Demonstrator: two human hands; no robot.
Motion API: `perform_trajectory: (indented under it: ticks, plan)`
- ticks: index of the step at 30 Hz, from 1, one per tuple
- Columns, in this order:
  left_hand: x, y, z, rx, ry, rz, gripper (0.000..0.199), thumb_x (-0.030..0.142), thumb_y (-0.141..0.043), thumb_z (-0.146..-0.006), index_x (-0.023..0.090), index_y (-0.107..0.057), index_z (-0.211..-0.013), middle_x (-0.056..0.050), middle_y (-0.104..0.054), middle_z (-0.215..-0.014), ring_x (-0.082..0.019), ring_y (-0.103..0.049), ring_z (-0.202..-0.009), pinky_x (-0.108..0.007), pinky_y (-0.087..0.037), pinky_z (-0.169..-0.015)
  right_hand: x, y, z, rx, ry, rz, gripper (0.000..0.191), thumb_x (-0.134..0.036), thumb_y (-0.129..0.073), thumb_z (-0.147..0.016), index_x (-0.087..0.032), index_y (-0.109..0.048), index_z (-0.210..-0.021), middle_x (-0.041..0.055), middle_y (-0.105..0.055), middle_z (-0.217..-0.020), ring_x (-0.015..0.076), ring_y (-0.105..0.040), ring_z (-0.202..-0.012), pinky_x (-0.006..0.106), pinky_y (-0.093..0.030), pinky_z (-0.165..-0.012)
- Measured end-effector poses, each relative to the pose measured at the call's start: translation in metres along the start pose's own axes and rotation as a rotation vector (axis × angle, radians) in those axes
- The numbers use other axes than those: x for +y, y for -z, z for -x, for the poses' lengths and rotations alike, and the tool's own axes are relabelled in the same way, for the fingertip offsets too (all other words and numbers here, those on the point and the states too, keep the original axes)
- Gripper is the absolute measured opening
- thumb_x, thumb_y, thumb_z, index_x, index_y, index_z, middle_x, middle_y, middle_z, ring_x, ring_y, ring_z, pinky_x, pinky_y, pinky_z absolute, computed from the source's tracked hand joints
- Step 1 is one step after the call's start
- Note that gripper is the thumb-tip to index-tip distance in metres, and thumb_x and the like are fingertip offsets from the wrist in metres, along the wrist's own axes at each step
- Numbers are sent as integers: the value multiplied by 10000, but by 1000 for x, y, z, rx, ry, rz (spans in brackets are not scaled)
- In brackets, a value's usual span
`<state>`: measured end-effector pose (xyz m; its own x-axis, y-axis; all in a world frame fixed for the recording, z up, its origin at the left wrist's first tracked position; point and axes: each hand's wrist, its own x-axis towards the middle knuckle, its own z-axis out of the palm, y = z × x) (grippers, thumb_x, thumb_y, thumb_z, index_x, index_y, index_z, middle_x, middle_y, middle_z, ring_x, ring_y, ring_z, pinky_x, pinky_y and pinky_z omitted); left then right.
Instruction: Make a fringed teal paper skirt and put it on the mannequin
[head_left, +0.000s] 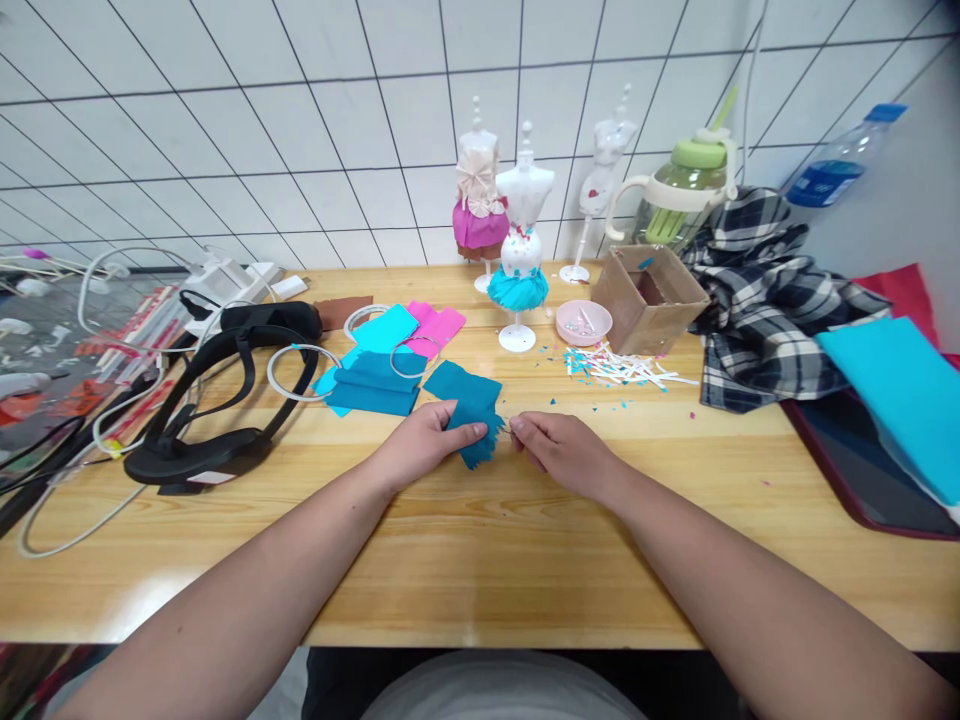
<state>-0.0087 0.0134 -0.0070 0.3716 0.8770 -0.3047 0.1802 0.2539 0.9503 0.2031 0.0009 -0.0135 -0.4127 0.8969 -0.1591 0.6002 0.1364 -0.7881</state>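
Note:
My left hand pinches a teal piece of crepe paper between thumb and fingers; its right and lower edges are jagged. Close by on the right, my right hand is closed in a pinch at that jagged edge. A thin, dark, needle-like thing shows at its fingertips, too small to name surely. Behind the hands stands a white mini dress form wearing a gathered bright blue skirt. Folded teal paper lies to the left, with bright blue and pink sheets beyond.
A pink bowl, white paper sticks and a cardboard box stand right of centre. Two more dress forms are near the wall. A black headset strap lies left; a plaid cloth and jug are right.

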Motion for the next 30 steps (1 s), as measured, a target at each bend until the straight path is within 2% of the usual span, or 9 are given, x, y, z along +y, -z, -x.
perform_trajectory:
  ticks: [21, 30]
  plan:
    - [0, 0, 1, -31, 4, -46, 313, 452, -759, -715, 156, -714, -808, -38, -736, -780, -164, -643, -680, -280, -511, -687, 1, 0, -1, -45, 21, 10, 445, -515, -354, -964, -203, -553, -716, -40, -514, -592, 122, -475, -589, 245, -301, -570]
    - [0, 1, 1, -23, 14, -56, 339, 472, -761, -704, 155, -710, -814, -48, -739, -787, -177, -650, -690, -295, -518, -698, 3, 0, -2, -46, 28, 51, 463, -531, -357, -954, -201, -485, -656, -39, -477, -589, 120, -434, -579, 249, -273, -558]
